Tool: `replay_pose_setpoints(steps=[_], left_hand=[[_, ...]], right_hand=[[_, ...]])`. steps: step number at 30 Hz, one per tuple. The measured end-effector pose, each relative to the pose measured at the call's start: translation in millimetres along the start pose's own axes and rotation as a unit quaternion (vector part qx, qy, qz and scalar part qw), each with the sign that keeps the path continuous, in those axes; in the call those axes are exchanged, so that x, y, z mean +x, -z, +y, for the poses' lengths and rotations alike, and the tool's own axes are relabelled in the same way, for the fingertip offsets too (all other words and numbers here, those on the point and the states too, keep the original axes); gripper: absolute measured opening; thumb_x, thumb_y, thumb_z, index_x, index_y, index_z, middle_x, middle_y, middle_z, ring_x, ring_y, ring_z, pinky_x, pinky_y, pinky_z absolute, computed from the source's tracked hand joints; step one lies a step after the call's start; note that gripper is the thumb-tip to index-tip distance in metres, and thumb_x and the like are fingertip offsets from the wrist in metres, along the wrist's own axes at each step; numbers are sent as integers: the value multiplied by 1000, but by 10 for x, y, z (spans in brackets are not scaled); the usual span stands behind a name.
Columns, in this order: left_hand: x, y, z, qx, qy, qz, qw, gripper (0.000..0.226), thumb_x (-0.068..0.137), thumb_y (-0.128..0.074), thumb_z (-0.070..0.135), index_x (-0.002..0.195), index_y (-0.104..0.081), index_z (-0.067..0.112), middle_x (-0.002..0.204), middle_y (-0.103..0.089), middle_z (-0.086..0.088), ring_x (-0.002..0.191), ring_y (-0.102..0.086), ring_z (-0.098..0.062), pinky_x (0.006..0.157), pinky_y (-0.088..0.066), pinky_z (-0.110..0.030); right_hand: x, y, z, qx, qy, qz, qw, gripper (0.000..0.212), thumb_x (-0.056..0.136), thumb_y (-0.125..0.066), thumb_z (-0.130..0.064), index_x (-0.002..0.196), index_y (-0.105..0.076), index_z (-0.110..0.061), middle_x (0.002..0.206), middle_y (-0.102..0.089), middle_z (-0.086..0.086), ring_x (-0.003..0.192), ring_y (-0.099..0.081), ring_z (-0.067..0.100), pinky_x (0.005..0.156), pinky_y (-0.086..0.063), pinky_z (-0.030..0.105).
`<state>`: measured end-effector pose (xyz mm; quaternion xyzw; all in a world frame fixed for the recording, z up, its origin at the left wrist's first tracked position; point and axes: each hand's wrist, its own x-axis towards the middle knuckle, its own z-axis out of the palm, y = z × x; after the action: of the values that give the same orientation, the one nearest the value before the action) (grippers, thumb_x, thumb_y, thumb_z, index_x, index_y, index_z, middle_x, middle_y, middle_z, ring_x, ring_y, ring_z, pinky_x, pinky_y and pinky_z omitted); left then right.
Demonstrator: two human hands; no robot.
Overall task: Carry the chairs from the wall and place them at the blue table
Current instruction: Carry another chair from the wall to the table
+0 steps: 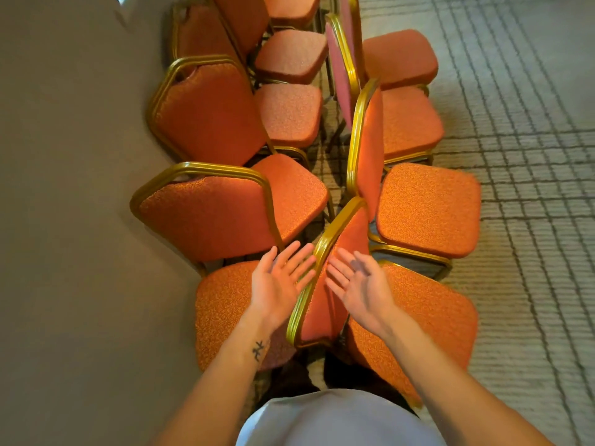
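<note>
Chairs (206, 217) stand in two packed rows ahead of the hands, one row backed against the wall (64, 220); the blue table is out of view. Left hand (280, 278) and right hand (360, 284) are open, palms up, flanking the nearest chair (322, 304) at its gold top rail, possibly brushing it. The metal frame looks rigid and fairly heavy, the padding soft; the rail and seat edge seem the best holds. Neighbouring seats crowd both sides, so lift clear toward the open carpet (531, 188) right of the right hand
</note>
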<state>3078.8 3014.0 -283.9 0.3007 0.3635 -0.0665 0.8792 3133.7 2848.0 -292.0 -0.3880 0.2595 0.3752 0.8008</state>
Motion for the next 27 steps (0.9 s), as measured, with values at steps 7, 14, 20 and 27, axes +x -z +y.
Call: replay_pose_setpoints(steps=[7, 14, 20, 27], left_hand=[[285, 38, 177, 41, 39, -3, 998, 55, 106, -34, 45, 145, -52, 11, 139, -65, -10, 136, -54, -26, 122, -29, -46], [361, -45, 264, 57, 81, -38, 994, 55, 106, -37, 44, 145, -52, 9, 138, -65, -14, 134, -56, -28, 122, -31, -45], [337, -261, 225, 90, 115, -98, 984, 56, 105, -38, 43, 145, -50, 6, 137, -64, -17, 133, -57, -30, 120, -34, -44], [263, -572, -5, 144, 169, -193, 956, 54, 106, -37, 44, 143, -52, 8, 139, -64, -15, 135, -56, -28, 121, -32, -46]], right_hand=[[203, -152, 195, 62, -17, 25, 998, 58, 100, -42, -42, 148, -49, -9, 145, -58, 11, 137, -50, 23, 124, -24, 43], [110, -161, 288, 90, 7, 70, 993, 55, 96, -43, -45, 134, -62, -11, 132, -68, 7, 128, -57, 21, 116, -32, 38], [-184, -59, 323, 127, 60, 117, 983, 57, 95, -41, -43, 132, -64, -6, 129, -70, 11, 122, -59, 23, 93, -43, 33], [-630, 182, 282, 174, 150, 170, 958, 60, 95, -38, -41, 130, -64, 0, 127, -69, 19, 121, -59, 26, 104, -38, 33]])
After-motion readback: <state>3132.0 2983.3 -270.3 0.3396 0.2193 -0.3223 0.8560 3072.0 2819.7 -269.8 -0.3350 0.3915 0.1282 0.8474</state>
